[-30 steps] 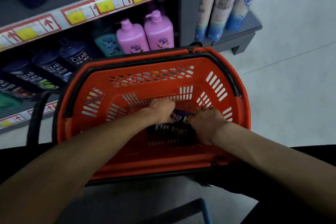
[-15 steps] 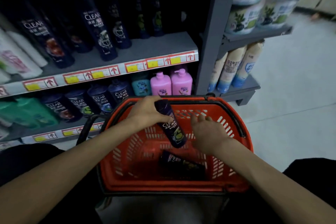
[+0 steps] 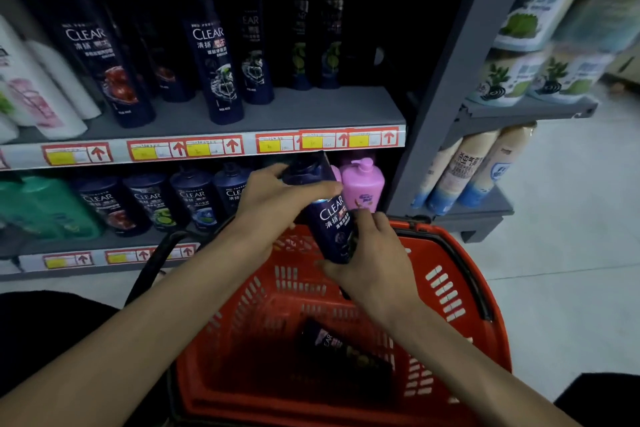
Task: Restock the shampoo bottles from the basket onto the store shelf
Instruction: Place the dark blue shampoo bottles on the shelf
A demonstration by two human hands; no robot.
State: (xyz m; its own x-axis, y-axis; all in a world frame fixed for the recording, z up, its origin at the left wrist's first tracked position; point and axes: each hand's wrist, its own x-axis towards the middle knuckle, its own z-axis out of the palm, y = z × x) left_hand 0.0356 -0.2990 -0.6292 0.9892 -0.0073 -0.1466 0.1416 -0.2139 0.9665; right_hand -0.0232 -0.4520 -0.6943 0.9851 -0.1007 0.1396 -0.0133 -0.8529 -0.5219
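Note:
A dark blue CLEAR shampoo bottle (image 3: 330, 218) hangs above the far rim of the red basket (image 3: 478, 291), cap end up and tilted left. My left hand (image 3: 277, 199) grips its upper part, thumb across the front. My right hand (image 3: 372, 262) holds its lower end from the right. A second dark bottle (image 3: 341, 352) lies flat on the basket floor. The middle shelf (image 3: 311, 107) carries standing CLEAR bottles (image 3: 214, 55) with a bare stretch at its right end.
The lower shelf holds a row of dark CLEAR bottles (image 3: 149, 204), green bottles (image 3: 45, 208) and pink pump bottles (image 3: 363, 184) just behind the lifted bottle. A grey upright post (image 3: 446, 80) borders the shelf on the right; beyond it stand spray cans (image 3: 464, 166).
The bottle has risen from just above the basket rim to lower-shelf height. My right hand, open beside it before, now holds its lower end. The view has tilted up.

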